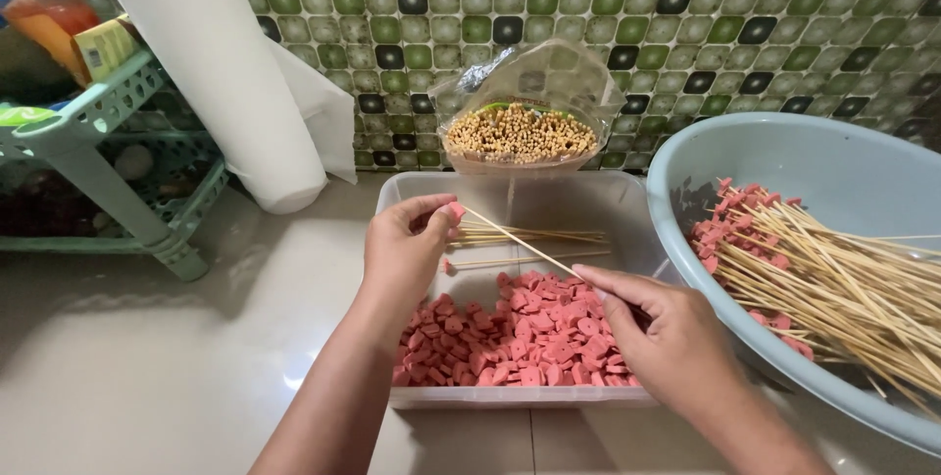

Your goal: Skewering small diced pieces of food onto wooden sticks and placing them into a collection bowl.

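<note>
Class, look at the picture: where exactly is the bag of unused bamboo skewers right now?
In the head view, the bag of bamboo skewers stands upright against the tiled wall, just behind the clear plastic tub, left of the blue basin.

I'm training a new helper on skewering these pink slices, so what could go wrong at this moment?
The left hand pinches a pink slice right at the tip of the skewer that the right hand pushes, so the point might prick a fingertip. The small slice could split or drop back into the clear tub. The finished skewers overhang the blue basin's rim and might snag.
</note>
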